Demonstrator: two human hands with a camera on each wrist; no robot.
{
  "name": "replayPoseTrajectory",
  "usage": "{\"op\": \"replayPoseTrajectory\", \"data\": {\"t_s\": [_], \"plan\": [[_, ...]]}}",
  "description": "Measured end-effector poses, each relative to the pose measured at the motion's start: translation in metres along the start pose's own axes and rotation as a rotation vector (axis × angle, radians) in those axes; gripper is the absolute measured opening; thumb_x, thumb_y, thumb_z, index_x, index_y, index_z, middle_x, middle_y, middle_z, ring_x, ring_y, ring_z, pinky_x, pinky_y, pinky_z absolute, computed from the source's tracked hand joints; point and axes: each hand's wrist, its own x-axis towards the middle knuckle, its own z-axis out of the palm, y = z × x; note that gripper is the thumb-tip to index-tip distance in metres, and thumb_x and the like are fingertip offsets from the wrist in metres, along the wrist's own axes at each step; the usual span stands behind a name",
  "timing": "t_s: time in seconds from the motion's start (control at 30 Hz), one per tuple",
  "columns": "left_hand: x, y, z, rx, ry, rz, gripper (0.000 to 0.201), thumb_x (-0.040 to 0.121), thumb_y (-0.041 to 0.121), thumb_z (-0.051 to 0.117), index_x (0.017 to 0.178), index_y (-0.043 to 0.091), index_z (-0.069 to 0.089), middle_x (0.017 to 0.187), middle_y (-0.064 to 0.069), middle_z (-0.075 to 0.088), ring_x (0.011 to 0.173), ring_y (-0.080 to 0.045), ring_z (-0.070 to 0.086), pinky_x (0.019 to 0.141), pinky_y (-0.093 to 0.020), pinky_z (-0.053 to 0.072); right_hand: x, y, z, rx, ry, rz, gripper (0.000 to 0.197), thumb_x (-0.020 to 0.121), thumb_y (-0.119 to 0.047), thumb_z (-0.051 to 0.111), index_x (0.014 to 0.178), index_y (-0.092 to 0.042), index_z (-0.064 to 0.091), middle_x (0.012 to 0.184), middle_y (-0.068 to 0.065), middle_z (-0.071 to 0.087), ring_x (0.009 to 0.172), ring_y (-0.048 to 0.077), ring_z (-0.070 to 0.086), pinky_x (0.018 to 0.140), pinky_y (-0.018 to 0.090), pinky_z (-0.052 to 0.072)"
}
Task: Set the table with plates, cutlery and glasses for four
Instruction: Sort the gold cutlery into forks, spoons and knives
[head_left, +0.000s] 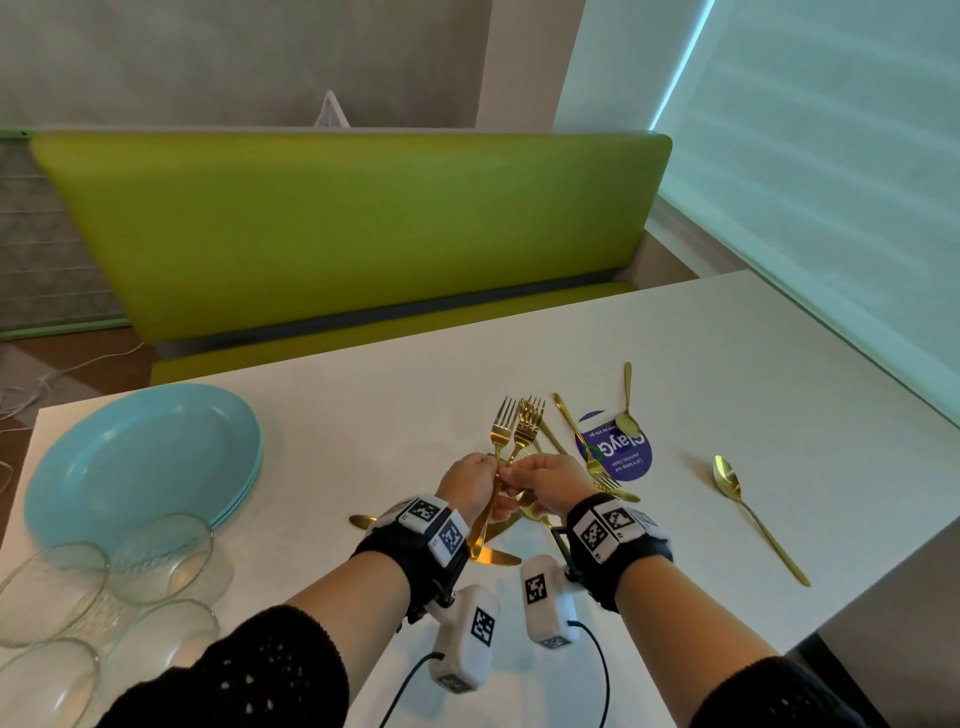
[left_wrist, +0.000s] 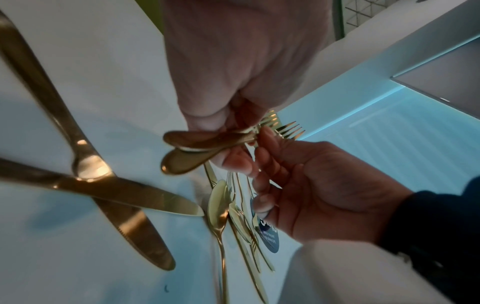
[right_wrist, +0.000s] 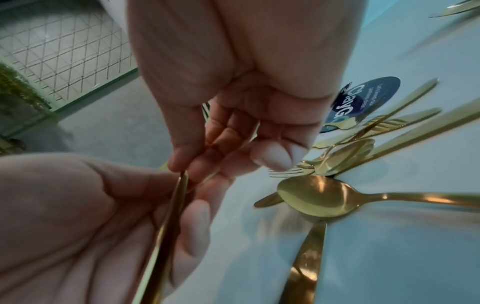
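1. In the lower left of the head view, the clear glasses (head_left: 104, 582) stand on the white table (head_left: 363, 405), partly cut off by the frame edge. Just behind them is the stack of blue plates (head_left: 140, 462).
2. My left hand (head_left: 467, 483) has its fingers curled around the gold forks (head_left: 511, 431) at the handles. My right hand (head_left: 545, 480) pinches the same handles with thumb and fingertips.
3. The forks' long axis runs away from me, tines toward the top of the frame. How many forks I hold, I cannot tell.
4. Under my wrists lie crossed knives (left_wrist: 111, 195), partly hidden. Right of center is a lone spoon (head_left: 753, 514).
5. More cutlery lies over a purple sticker (head_left: 623, 452).
6. Behind the table is a green bench (head_left: 337, 223); at the upper right, a pale blind (head_left: 831, 156).
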Motion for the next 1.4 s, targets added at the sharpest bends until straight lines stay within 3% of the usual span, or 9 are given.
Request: {"op": "replayPoseTrajectory", "data": {"t_s": [0.3,0.4,0.5,0.63,0.77,0.83,1.03,1.4], "plan": [[0.003,0.001,0.007,0.097,-0.026,0.029,0.023,0.099,0.023,0.037,0.101,0.008,0.054,0.082,-0.008,0.060,0.051,-0.015,0.053,0.043,-0.023,0.036,0.009,0.000,-0.001,-0.119,0.060,-0.007,0.018,0.080,-0.018,0.072,0.065,-0.020,0.065,0.066,-0.006,0.065,0.054,0.006,0.051,0.048,0.017,0.040],[0.006,0.002,0.004,0.156,-0.002,0.047,0.022,0.098,0.022,0.038,0.092,0.011,0.056,0.077,-0.005,0.059,0.049,-0.013,0.050,0.044,-0.023,0.034,0.012,0.001,-0.002,-0.129,0.051,-0.015,0.016,0.079,-0.019,0.074,0.065,-0.021,0.065,0.067,-0.006,0.065,0.055,0.006,0.051,0.049,0.016,0.041],[0.011,0.005,-0.001,0.153,0.063,0.049,0.026,0.098,0.018,0.036,0.080,0.014,0.054,0.067,-0.004,0.053,0.048,-0.014,0.043,0.044,-0.024,0.030,0.018,0.003,-0.017,-0.201,0.145,-0.030,0.013,0.079,-0.025,0.074,0.069,-0.020,0.067,0.071,-0.004,0.066,0.062,0.010,0.057,0.058,0.020,0.047],[0.018,0.010,-0.011,0.149,0.135,0.032,0.025,0.098,0.016,0.033,0.082,0.013,0.052,0.067,-0.003,0.050,0.050,-0.013,0.043,0.045,-0.023,0.031,0.027,0.016,-0.054,-0.480,0.346,0.071,0.013,0.086,-0.027,0.063,0.088,-0.017,0.071,0.090,0.002,0.070,0.082,0.016,0.061,0.077,0.026,0.052],[0.022,0.010,-0.015,0.153,0.157,0.025,0.023,0.099,0.017,0.032,0.090,0.011,0.052,0.069,-0.004,0.049,0.052,-0.013,0.043,0.047,-0.023,0.032,0.030,0.039,-0.068,-0.697,0.318,0.154,0.017,0.089,-0.026,0.057,0.097,-0.018,0.071,0.101,0.000,0.070,0.090,0.015,0.060,0.084,0.024,0.051],[0.024,0.009,-0.014,0.156,0.160,0.022,0.022,0.099,0.017,0.032,0.093,0.010,0.052,0.069,-0.004,0.049,0.052,-0.013,0.043,0.047,-0.023,0.032,0.032,0.046,-0.068,-0.739,0.311,0.138,0.018,0.090,-0.023,0.057,0.101,-0.019,0.071,0.105,0.001,0.069,0.088,0.014,0.057,0.085,0.024,0.050],[0.028,0.010,-0.008,0.173,0.153,0.006,0.022,0.099,0.018,0.032,0.094,0.011,0.052,0.069,-0.003,0.049,0.053,-0.012,0.043,0.048,-0.022,0.034,0.043,0.042,-0.061,-0.837,0.321,0.058,0.023,0.095,-0.018,0.051,0.114,-0.022,0.064,0.114,0.003,0.063,0.102,0.017,0.060,0.082,0.026,0.049],[0.033,0.015,-0.011,0.179,0.170,-0.011,0.022,0.099,0.021,0.033,0.098,0.011,0.053,0.071,-0.002,0.050,0.055,-0.011,0.045,0.050,-0.021,0.036,0.063,0.036,-0.052,-1.103,0.273,0.100,0.023,0.096,-0.024,0.050,0.114,-0.018,0.063,0.110,0.003,0.064,0.100,0.018,0.062,0.085,0.030,0.054]]}}
